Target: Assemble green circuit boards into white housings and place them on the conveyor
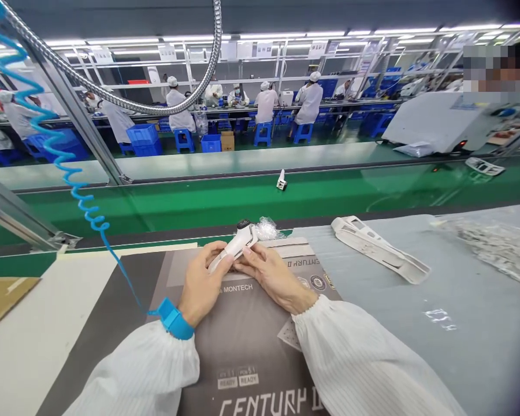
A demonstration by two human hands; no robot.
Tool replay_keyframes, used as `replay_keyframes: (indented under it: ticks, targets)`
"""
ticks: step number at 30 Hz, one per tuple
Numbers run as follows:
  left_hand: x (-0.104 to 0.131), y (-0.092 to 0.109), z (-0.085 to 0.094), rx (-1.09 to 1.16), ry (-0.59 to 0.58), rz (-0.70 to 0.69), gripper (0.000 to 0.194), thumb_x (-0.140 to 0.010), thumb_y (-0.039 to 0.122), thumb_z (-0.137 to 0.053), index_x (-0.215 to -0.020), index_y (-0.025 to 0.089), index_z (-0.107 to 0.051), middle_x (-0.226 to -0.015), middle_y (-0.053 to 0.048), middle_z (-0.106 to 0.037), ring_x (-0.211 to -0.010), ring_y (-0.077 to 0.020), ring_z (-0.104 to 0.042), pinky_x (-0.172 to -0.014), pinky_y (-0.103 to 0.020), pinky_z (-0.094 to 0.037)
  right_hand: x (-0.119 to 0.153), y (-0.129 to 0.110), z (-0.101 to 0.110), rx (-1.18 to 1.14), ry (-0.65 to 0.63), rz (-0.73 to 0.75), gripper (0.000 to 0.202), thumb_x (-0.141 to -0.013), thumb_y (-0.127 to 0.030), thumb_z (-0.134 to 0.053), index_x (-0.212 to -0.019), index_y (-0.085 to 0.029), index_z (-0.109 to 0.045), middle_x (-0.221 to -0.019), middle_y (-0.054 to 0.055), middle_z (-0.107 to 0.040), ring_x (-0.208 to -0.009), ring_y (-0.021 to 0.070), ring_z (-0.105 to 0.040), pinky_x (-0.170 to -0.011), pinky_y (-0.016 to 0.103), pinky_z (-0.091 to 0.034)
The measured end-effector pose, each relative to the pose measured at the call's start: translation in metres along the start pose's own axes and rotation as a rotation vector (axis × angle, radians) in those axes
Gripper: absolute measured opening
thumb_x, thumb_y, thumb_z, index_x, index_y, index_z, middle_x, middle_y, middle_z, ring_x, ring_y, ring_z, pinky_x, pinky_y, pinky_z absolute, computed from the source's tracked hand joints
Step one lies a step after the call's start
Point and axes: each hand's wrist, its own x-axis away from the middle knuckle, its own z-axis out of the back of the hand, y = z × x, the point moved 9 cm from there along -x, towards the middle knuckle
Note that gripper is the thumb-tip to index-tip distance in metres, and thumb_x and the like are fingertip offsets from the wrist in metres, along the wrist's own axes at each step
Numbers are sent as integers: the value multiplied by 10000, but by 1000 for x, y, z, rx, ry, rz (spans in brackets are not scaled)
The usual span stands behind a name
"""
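Head view. Left hand (201, 284): fingers curled about the near end of a white handheld housing (236, 245), thumb on top; blue wrist strap (175, 319) with coiled cord (65, 164). Right hand (274, 276): fingers loosely closed, tips pinching the same housing from the right side. Housing: held just above a grey printed carton sheet (247, 341), dark round cap end pointing away, beside a crumpled clear bag (267, 229). Step judged: seating or checking a fitted part (detail too small to tell). Next move likely calls for steady two-handed grip. Also: white shell part (379, 248) lying well right; small white piece (281, 180) on green conveyor (199, 199).
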Motion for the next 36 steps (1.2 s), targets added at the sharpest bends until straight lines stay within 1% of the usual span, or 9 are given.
replay_keyframes:
  ticks: [5,10,13,15,17,20,24,31,36]
  targets:
    - [3,11,-5,-78,-45,-60,332,-893,401,-595,-1162,206,-609,-1186,-70,-681,-1098,-218,-641,-956,-340,-499,0,-12,-7,13,-39,95,334,-813,-432,-722,-1038,-192,-667,-1068,56,-678,-986,183,-641,-981,387,-488]
    - [19,23,-30,-509,-109,-223,414,-986,401,-396,-1326,221,-549,-1272,-113,-648,-1144,-264,-622,-981,-399,-465,-3,-5,11,-271,169,-21,408,-848,-610,-581,-908,-212,-646,-879,42,-678,-888,196,-641,-916,376,-489]
    - [27,17,-56,-833,-259,-232,504,-946,511,-442,-1294,168,-567,-1053,-162,-725,-876,-321,-702,-756,-404,-519,-2,1,20,-414,235,-103,440,-876,-623,-465,-687,-234,-547,-510,-33,-461,-555,167,-526,-755,373,-508]
    - [30,17,-64,-955,-311,-245,540,-933,561,-436,-1250,153,-591,-966,-168,-736,-786,-324,-706,-672,-379,-506,-1,-1,24,-450,239,-106,456,-876,-607,-438,-608,-240,-474,-421,-65,-279,-446,147,-397,-672,363,-492]
    - [27,18,-60,-1014,-290,-228,522,-948,560,-401,-1212,160,-609,-925,-163,-739,-781,-324,-706,-662,-372,-494,-1,-6,21,-456,193,-117,462,-893,-604,-416,-633,-232,-503,-445,-54,-331,-480,152,-443,-687,360,-495]
    - [19,22,-35,-974,-108,-175,454,-974,517,-373,-1182,193,-613,-985,-143,-735,-894,-322,-694,-737,-396,-493,1,-12,3,-410,63,-109,416,-928,-574,-450,-793,-214,-608,-712,4,-598,-785,178,-625,-859,348,-499]
    - [21,40,-14,-730,108,-337,465,-941,465,-509,-1339,226,-496,-1296,-111,-631,-1179,-284,-581,-979,-434,-434,5,-6,-24,-336,-82,-54,240,-912,-442,-592,-973,-218,-649,-1028,37,-668,-1073,180,-603,-1017,338,-447]
    - [24,49,-28,-669,92,-455,384,-976,393,-455,-1289,199,-565,-1289,-123,-627,-1191,-279,-567,-1015,-424,-424,3,16,-19,-383,43,-73,199,-832,-385,-707,-895,-198,-684,-965,48,-695,-1100,211,-609,-1023,365,-493]
    - [12,26,-13,-699,-75,-233,397,-922,439,-556,-1290,291,-557,-1218,-47,-676,-1100,-259,-626,-915,-397,-481,-3,8,1,-312,114,-100,301,-911,-474,-581,-941,-193,-684,-986,54,-709,-1101,213,-634,-1034,367,-507]
